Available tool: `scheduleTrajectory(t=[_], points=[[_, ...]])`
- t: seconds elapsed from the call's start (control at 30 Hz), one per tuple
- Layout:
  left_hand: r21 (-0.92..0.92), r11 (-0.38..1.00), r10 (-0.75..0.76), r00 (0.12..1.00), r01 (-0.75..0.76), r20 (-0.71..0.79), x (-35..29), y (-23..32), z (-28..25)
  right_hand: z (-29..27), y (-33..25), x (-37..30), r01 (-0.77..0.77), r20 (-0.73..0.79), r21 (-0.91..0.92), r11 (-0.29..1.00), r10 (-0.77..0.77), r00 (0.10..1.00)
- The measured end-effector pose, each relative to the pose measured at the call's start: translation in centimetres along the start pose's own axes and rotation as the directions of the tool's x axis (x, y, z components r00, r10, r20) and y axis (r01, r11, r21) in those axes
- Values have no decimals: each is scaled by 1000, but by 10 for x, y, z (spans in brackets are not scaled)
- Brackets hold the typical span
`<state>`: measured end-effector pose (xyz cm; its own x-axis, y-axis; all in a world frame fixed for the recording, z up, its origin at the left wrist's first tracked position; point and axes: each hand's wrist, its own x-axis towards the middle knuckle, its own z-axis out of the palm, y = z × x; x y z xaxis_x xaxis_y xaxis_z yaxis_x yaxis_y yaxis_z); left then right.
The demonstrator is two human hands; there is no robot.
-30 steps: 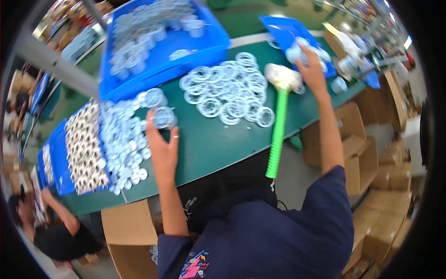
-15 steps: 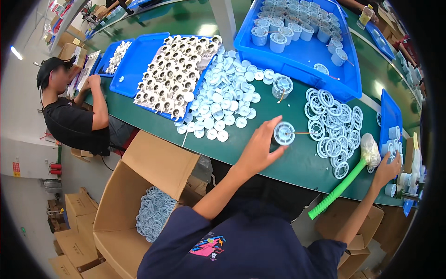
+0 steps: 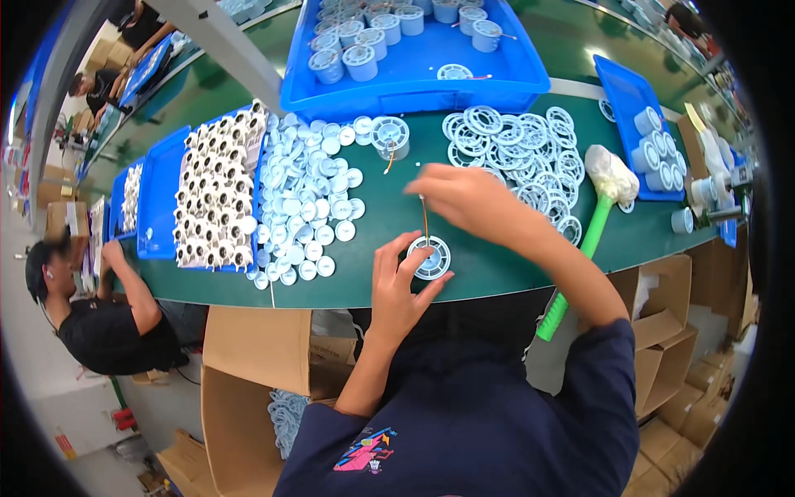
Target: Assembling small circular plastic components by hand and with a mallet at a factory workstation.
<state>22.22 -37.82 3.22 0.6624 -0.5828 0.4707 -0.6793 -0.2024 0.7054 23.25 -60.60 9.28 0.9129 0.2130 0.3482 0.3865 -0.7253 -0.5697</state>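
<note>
A round light-blue plastic cup with a spoked ring on top (image 3: 436, 263) stands near the table's front edge. My left hand (image 3: 394, 290) grips it from the left, thumb and fingers around its rim. From the cup a thin orange-brown wire (image 3: 426, 222) runs up to my right hand (image 3: 472, 203), whose fingers are pinched together at the wire's far end. The wire tip itself is hidden by those fingers. A similar cup with a wire (image 3: 389, 137) stands farther back. Loose spoked rings (image 3: 530, 149) lie heaped behind and to the right of my right hand.
A mallet with a green handle (image 3: 593, 228) and wrapped head overhangs the front edge. Small discs (image 3: 306, 190) pile beside a tray of white parts (image 3: 217, 186). A big blue bin (image 3: 414, 101) holds cups; another blue tray (image 3: 621, 87) stands right. A co-worker (image 3: 108, 311) sits left.
My right hand has come from the cups at the right to the wire. The cup is now close to the table's front edge, its wire pointing away from me instead of rightward. The view has shifted.
</note>
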Motion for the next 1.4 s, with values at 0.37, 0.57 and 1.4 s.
scheduleTrajectory(t=[0.37, 0.57, 1.4], points=[[-42, 998, 37, 999, -37, 1, 1, 3, 2, 94, 33, 77, 169, 42, -261, 950, -164, 986], [-20, 998, 53, 996, -51, 66, 4, -1, -4, 51, 27, 18, -113, -94, 158, 981, 129, 987], [-12, 995, -99, 991, 99, -87, 3, 2, 5, 14, 22, 27, -90, -365, -236, 968, -3, 931]])
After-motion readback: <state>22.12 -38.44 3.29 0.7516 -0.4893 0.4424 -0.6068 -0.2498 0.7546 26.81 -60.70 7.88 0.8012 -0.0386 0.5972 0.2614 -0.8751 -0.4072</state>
